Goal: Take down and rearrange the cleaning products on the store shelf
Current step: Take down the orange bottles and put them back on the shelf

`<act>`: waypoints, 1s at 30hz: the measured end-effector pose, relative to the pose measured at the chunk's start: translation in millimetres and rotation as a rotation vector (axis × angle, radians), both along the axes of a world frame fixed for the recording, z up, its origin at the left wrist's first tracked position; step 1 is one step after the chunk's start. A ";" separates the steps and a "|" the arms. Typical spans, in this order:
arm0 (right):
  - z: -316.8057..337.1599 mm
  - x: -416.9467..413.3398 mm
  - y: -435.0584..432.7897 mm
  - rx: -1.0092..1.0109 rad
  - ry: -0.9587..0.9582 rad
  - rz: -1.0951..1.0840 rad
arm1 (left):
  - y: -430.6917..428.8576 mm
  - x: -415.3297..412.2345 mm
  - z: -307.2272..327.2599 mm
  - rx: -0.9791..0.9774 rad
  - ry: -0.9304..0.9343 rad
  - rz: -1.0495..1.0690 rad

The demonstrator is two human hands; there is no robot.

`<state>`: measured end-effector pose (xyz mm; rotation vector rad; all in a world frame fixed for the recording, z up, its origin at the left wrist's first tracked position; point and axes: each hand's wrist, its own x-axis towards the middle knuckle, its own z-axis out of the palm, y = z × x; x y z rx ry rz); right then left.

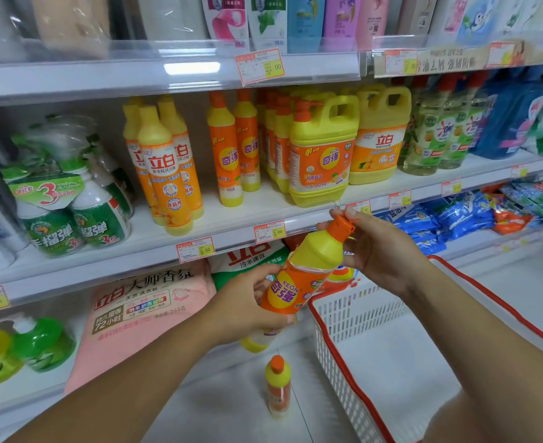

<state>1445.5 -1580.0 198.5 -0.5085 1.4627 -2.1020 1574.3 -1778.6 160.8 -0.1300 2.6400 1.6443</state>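
Stocked store shelf (232, 215) ahead: you hold the orange dish-soap bottle (299, 276) tilted before it, your left hand (247, 308) wrapped round its body, your right hand (379, 251) pinching its cap (340, 227). Below, a second bottle (278, 386) stands near the white basket (359, 314).

Shelf gap (208, 193) between bottle cluster (164, 174), 2 slim bottles (228, 155); basket (359, 314) crowds right.
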 end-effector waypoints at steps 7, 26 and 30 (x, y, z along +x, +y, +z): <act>0.1 1.1 1.5 -0.081 -0.073 0.098 | 1.0 1.7 -0.4 -0.042 0.007 0.011; -11.1 -5.1 9.0 -0.131 -0.163 0.020 | 11.6 -8.3 -8.0 -0.049 0.033 0.009; -34.1 5.2 12.9 -0.069 -0.095 0.205 | 29.4 -29.7 -17.2 0.047 0.121 0.024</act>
